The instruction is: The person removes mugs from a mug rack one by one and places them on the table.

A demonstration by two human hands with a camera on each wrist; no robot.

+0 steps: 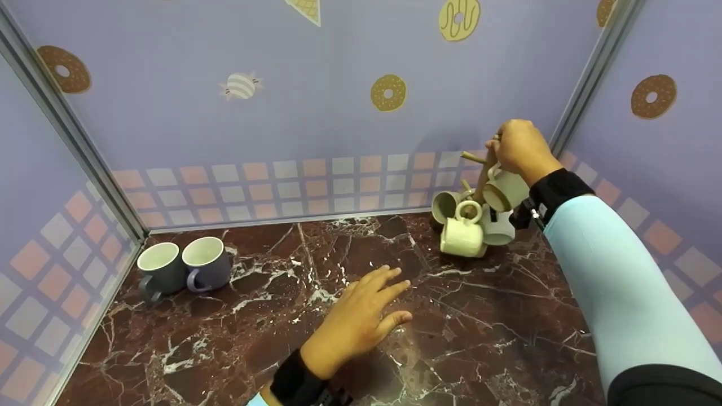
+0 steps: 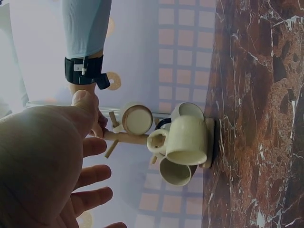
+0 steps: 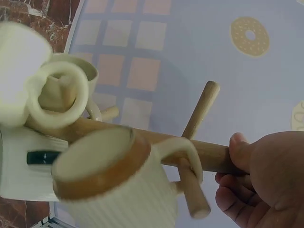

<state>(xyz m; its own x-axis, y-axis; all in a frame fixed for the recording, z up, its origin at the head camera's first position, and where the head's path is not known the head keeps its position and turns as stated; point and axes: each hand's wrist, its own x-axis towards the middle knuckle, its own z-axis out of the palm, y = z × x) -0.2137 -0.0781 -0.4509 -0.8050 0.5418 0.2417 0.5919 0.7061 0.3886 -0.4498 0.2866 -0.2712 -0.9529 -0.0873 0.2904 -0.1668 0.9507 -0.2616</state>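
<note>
Left wall (image 1: 34,225): we see a lilac panel with pink and pale checks low down, meeting the rear wall (image 1: 316,124) at a grey metal strip.
Dark mug (image 1: 162,276): it stands upright on the bench (image 1: 316,349), a dark red stone-patterned top with white veins; we see its pale inside, and its handle faces the near side.
Violet mug (image 1: 210,270): upright, just beside the dark mug on its right, pale within, handle also on the near side.
Left hand (image 1: 361,313): it is over the near middle of the bench, wearing a black wristband (image 1: 299,378); we see the grip apart, fingers spread and holding nothing.
Mug tree (image 3: 204,154): this wooden stand is at the far right of the bench, near the rear wall; one upper peg (image 1: 472,157) juts leftward. We cannot tell whether its base (image 2: 210,142) rests fully on the bench.
Grey-green mug (image 1: 444,207): on the tree's left, behind the cream mug.
Cream mug (image 1: 461,237): low at the front, ring handle uppermost.
White mug (image 1: 500,231): low on the right, bearing a dark label (image 3: 42,157).
Brown-rimmed mug (image 3: 128,185): highest, its handle looped over a peg just below the right hand.
Right hand (image 1: 522,144): we see its grip clamped on the top of the post, thumb and curled fingers around the wood; a pale blue sleeve (image 1: 632,282) covers the arm.
</note>
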